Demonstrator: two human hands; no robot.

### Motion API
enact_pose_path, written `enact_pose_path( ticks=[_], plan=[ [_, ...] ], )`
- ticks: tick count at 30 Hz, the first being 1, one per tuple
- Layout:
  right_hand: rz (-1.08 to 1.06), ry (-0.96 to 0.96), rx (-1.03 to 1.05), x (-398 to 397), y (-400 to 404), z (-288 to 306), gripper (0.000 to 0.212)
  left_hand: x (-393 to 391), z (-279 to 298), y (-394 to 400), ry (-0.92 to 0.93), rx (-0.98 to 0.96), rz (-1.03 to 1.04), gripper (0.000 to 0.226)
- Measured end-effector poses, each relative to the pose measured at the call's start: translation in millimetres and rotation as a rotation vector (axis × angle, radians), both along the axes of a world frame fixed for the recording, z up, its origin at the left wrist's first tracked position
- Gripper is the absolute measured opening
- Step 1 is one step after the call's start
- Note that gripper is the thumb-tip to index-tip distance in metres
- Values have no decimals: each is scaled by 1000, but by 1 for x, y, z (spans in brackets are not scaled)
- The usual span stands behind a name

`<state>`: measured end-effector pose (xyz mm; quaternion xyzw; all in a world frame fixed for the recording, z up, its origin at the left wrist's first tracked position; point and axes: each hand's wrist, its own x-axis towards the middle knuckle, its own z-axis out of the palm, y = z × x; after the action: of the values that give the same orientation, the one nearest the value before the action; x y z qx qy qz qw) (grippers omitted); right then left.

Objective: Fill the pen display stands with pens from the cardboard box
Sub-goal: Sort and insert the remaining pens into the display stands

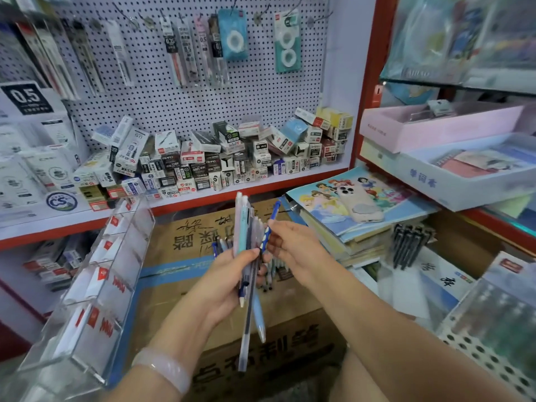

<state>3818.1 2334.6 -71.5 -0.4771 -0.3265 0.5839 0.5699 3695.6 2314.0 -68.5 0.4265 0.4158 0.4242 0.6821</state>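
My left hand (229, 281) grips a bundle of several pens (246, 227), held upright over the cardboard box (203, 236). Pinched in my right hand (293, 246) is one blue pen with white dots (268, 227), right beside the bundle. More pens (271, 274) lie on the box lid behind my hands. At the lower left a clear acrylic display stand (95, 291) with red labels leans, its compartments holding no pens that I can see.
A shelf with small refill boxes (220, 161) runs behind, under a pegboard of hanging packs. Right of the box lies a stack of colouring books (362, 210) with a phone (358, 203) on top, black pens (407, 246), trays and a perforated rack (490, 340).
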Motion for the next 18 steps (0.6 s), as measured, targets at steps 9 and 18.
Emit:
enact_pose_path(
  ticks=[9,18],
  plan=[
    [-278,-173,15,109,-36,27,7,41,3,-13,37,-19,27,13],
    [-550,-488,54,229,-127,34,13,123,29,-26,-30,122,157,11]
  ],
)
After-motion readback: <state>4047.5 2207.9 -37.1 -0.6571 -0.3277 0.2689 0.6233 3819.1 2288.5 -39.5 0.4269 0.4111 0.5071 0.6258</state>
